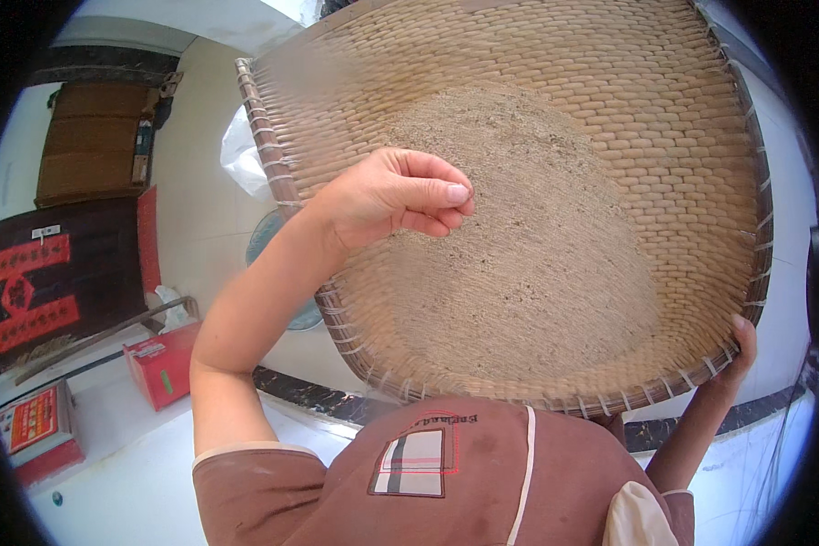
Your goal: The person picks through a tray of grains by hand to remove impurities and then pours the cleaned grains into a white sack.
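A large woven winnowing basket [682, 157] spreads in front of my body, its near rim against my brown shirt. Small pale grains or seeds [553, 273] cover its middle and near part, with dark specks scattered among them. My left hand [409, 194] hovers over the left side of the grain, thumb and fingertips pinched together. Whether a tiny bit sits between those fingertips is too small to tell. At the near right corner, my right hand [744, 345] grips the bound rim [713, 365]; most of its fingers are hidden beneath the basket.
Left of the basket are a white plastic bag [242, 153] and a bluish round container [263, 239], partly hidden. Farther left stand a red box [160, 365], cardboard boxes [92, 147] and a dark door [102, 246] with red paper strips bearing writing.
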A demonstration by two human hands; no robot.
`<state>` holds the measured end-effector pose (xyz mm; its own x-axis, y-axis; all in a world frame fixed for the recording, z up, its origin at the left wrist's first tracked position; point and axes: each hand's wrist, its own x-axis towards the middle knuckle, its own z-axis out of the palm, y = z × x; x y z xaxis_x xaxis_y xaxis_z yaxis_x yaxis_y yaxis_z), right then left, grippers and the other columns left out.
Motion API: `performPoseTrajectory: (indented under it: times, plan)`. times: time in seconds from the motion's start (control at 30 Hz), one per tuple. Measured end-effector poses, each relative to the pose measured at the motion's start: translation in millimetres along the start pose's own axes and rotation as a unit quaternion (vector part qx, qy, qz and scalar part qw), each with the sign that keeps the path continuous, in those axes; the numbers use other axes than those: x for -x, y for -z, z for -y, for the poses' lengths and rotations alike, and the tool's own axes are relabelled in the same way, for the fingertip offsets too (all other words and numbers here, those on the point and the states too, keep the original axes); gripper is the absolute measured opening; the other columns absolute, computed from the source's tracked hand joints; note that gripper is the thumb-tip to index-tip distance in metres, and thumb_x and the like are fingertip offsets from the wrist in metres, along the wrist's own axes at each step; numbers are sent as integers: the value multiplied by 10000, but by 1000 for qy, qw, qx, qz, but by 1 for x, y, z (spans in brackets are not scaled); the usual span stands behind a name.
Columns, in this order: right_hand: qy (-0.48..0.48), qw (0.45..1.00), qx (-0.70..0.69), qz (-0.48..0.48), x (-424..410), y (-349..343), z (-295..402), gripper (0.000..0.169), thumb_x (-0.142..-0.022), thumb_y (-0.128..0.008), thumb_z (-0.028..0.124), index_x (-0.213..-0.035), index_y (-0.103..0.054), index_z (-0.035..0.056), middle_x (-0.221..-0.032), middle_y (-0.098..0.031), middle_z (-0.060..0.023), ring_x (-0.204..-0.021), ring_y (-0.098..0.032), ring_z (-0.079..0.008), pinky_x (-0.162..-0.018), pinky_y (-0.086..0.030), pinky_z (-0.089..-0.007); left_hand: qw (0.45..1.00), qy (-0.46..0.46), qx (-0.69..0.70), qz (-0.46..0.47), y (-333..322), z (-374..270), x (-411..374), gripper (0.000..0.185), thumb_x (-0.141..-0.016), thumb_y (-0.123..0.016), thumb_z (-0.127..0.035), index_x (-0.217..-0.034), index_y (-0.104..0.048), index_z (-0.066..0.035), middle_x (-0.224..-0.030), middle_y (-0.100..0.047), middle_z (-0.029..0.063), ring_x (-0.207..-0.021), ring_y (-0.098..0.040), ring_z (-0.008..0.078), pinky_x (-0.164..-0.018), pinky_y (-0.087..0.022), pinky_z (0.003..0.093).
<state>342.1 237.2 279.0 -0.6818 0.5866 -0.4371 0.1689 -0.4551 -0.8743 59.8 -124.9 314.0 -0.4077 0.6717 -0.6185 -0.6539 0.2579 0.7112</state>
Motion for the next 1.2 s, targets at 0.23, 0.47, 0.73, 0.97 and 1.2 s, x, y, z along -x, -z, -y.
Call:
performPoseTrajectory:
  times: [0.23, 0.47, 0.73, 0.97, 1.2]
  plan:
    - [18, 999, -4, 28, -1, -4, 0, 620, -709, -525, 303, -1210, -405, -42, -1124, -516, -181, -999, -521, -288, -868, -422, -379, 999, 9, 38, 19, -8, 9, -3, 136, -810, -602, -86, -922, -624, -12, -855, -648, 100, -713, -641, 145, -636, -546, 247]
    - [11, 999, -16, 37, -1, -3, 0, 610, -718, -517, 299, -1209, -405, -44, -1127, -515, -181, -1001, -523, -285, -873, -419, -376, 999, 7, 39, 19, -11, 8, -2, 167, -794, -633, -132, -917, -625, -21, -857, -644, 88, -738, -631, 139, -667, -535, 252]
    - [6, 1000, 7, 18, 1, -4, 1, 603, -717, -518, 296, -1205, -409, -41, -1127, -514, -180, -998, -523, -279, -869, -420, -365, 999, -13, -42, 4, -14, 10, -6, 125, -785, -638, -113, -874, -604, -33, -809, -633, 64, -691, -615, 116, -626, -527, 241]
    - [-1, 1000, -12, 15, 2, -3, 1, 612, -710, -529, 290, -1205, -404, -49, -1123, -514, -179, -997, -523, -277, -870, -419, -363, 848, -237, -460, -117, -18, 13, -6, 65, -746, -634, -35, -809, -628, -22, -762, -634, 46, -666, -605, 104, -603, -512, 228]
    - [11, 1000, -11, 8, 4, -14, 2, 617, -708, -531, 289, -1207, -400, -51, -1125, -513, -180, -996, -524, -276, -862, -426, -368, 709, -329, -610, -126, -21, 17, -7, 92, -721, -638, -29, -813, -628, -19, -751, -634, 47, -642, -588, 71, -611, -502, 209]
